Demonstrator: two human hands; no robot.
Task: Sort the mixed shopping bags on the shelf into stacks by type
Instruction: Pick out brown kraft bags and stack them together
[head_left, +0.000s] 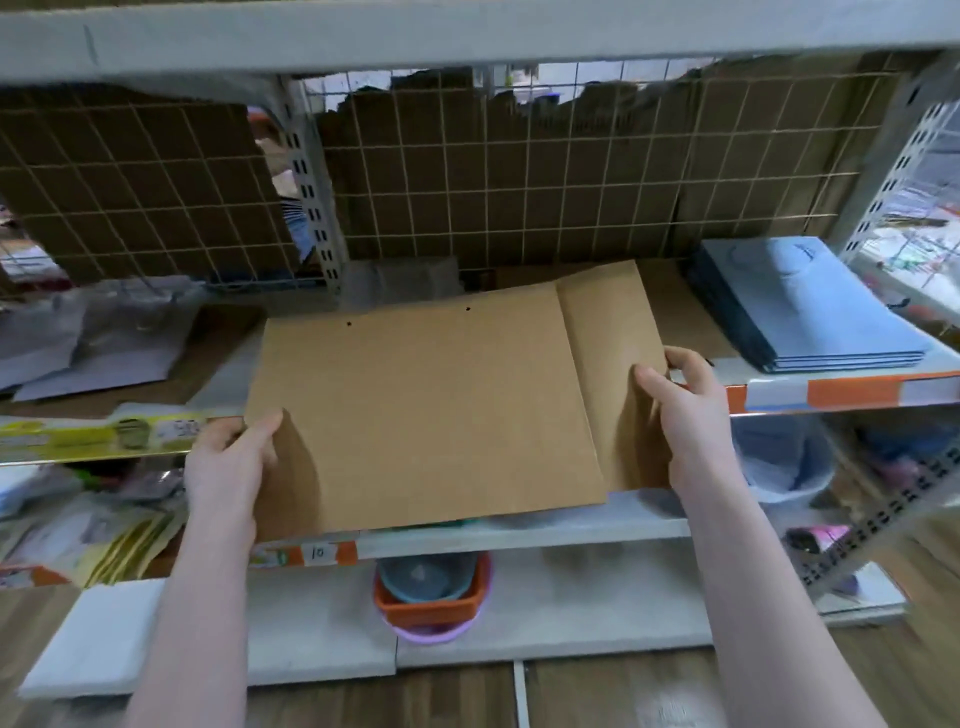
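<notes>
A flat brown paper bag (431, 410) with two small punched holes near its top edge is held level in front of the shelf, half over its front edge. A second brown bag (613, 343) pokes out beneath it on the right. My left hand (228, 457) grips the lower left corner, thumb on top. My right hand (680, 400) grips the right edge of both bags. A neat stack of blue bags (810, 306) lies on the shelf at the right. Grey-white bags (104, 332) lie loosely on the shelf at the left.
A wire grid backed with torn cardboard (493, 182) closes the shelf's back. The shelf's front rail (852, 389) carries orange price strips. Below stand an orange basket with bowls (431, 592), a blue bucket (784, 462) and packets (88, 530) at the left.
</notes>
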